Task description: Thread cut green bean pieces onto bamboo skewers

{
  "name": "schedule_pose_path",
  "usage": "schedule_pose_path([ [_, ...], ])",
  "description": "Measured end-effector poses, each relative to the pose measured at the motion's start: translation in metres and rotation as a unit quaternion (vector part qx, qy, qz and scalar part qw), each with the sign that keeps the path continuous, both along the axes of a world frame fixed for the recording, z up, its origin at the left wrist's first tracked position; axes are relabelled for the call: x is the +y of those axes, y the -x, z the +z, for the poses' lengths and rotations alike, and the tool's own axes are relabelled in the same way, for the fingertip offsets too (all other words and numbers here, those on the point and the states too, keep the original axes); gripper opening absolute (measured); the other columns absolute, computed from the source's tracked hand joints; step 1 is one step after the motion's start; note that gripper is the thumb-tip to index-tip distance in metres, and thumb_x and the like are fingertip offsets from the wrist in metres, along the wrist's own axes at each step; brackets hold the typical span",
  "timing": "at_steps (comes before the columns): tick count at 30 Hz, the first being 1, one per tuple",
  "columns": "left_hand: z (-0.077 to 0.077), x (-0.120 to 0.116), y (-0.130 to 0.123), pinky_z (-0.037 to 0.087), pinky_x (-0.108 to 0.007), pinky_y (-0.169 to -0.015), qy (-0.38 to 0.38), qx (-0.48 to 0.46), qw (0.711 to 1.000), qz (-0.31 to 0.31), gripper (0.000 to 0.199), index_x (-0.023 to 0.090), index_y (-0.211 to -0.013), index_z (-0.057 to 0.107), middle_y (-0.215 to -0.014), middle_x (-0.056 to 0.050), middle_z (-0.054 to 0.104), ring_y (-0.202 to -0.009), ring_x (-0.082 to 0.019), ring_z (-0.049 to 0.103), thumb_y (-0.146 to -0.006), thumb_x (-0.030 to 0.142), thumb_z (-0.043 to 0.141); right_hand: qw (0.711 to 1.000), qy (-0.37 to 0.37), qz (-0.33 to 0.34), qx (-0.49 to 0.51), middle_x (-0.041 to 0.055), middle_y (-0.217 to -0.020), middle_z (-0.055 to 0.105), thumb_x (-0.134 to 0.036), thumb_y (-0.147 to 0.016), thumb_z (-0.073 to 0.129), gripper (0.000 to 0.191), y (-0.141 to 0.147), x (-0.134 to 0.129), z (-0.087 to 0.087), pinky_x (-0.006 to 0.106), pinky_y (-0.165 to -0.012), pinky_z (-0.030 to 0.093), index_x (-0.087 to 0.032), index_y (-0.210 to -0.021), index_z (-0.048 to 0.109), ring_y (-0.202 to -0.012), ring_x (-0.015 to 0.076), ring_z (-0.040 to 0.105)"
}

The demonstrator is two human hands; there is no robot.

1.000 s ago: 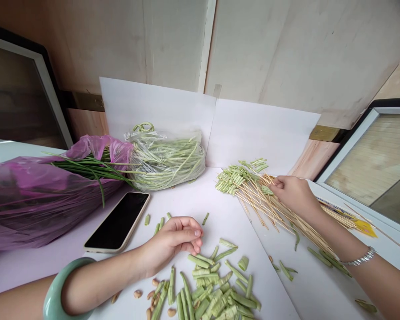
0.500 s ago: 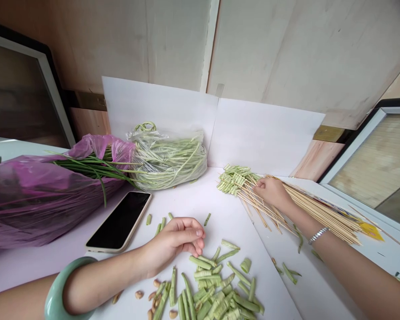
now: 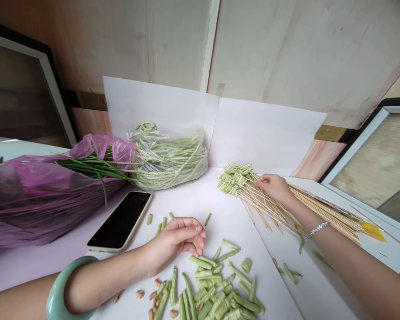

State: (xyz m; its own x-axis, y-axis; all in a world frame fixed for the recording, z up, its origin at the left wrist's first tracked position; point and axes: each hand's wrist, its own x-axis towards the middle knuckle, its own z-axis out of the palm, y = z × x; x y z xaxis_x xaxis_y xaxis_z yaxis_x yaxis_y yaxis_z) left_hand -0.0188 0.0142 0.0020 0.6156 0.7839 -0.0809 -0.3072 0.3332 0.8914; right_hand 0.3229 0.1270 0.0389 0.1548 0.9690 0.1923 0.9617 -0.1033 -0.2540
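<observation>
My left hand (image 3: 175, 240) rests loosely curled on white paper, holding nothing, just above a pile of cut green long-bean pieces (image 3: 213, 289). Several pale seeds (image 3: 140, 294) lie beside that pile. My right hand (image 3: 275, 187) is closed over a fanned bunch of bamboo skewers (image 3: 326, 214). Just left of my fingers, bean pieces threaded on the skewer tips (image 3: 235, 180) form a dense green cluster. A few loose bean pieces (image 3: 289, 273) lie below the skewers.
A black-screened phone (image 3: 120, 221) lies left of my left hand. Behind it are a clear bag of long beans (image 3: 168, 160) and a purple bag (image 3: 36, 200) with green chives (image 3: 93, 166). White paper (image 3: 266, 133) stands against the wall. A window frame (image 3: 353, 162) is at the right.
My right hand has moved left along the skewers, toward the bean-tipped ends, and the skewers' loose ends now fan out further right. My left hand has hardly moved.
</observation>
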Motion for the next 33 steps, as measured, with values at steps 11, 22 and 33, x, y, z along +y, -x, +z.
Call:
schedule_pose_path([
  [11,-0.002,0.000,0.000,0.045,-0.025,-0.062,0.000,-0.001,1.000,-0.004,0.019,0.009,-0.075,0.065,-0.066,-0.007,0.062,-0.061,-0.013,0.059,-0.079,0.028,0.063,0.999,0.038,0.014,-0.013,0.0062,-0.109,0.062,-0.034,-0.088,0.055,0.030,-0.012,0.013,0.003,0.038,-0.075,0.053,-0.015,-0.111,0.058,-0.090,0.0195,0.062],
  [22,-0.004,0.001,0.001,0.045,-0.025,-0.063,-0.001,-0.003,1.000,-0.005,0.017,0.010,-0.074,0.066,-0.068,-0.007,0.063,-0.061,-0.013,0.059,-0.078,0.026,0.064,0.981,-0.055,0.047,-0.182,0.0077,-0.115,0.060,-0.031,-0.089,0.054,0.028,-0.001,-0.004,0.002,0.039,-0.079,0.052,-0.018,-0.114,0.058,-0.093,0.0183,0.061],
  [33,-0.004,0.000,0.002,0.045,-0.026,-0.063,0.003,-0.006,1.000,-0.005,0.017,0.011,-0.070,0.066,-0.069,-0.006,0.064,-0.061,-0.014,0.060,-0.078,0.026,0.065,0.950,-0.104,0.042,-0.291,0.0077,-0.114,0.060,-0.032,-0.089,0.054,0.027,0.010,-0.015,0.008,0.042,-0.083,0.050,-0.017,-0.111,0.058,-0.098,0.0199,0.060],
])
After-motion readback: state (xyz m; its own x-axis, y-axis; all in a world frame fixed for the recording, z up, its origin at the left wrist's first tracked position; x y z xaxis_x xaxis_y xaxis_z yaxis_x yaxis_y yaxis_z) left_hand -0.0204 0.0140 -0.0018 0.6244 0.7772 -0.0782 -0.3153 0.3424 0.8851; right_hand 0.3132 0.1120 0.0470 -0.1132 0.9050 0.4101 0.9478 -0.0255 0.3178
